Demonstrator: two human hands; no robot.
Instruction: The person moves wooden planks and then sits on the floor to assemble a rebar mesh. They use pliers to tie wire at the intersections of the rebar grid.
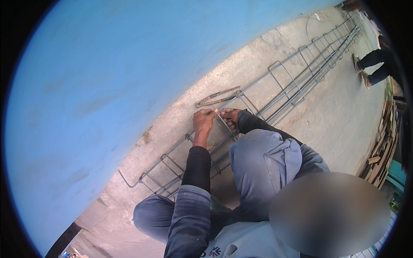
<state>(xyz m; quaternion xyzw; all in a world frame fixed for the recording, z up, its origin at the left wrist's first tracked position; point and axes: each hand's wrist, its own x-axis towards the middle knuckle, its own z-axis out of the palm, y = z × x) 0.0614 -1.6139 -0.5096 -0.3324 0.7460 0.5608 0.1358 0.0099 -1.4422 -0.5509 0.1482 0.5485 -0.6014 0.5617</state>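
Note:
A long steel rebar cage, made of straight bars with square stirrups along them, lies on the concrete floor and runs from beside my knees to the far right. At its wall-side bar, where a stirrup crosses, my left hand and my right hand nearly meet. Both are closed, with fingertips pinched at the joint. Whatever sits between the fingers is too small to make out. Just beyond them, a pair of long-handled pincers rests on the floor between the cage and the wall.
A blue wall rises along the left. Another person's legs in dark trousers stand on the floor at the far right. Below them is a pile of wooden strips. A bent bar end sticks out toward the wall near my left knee.

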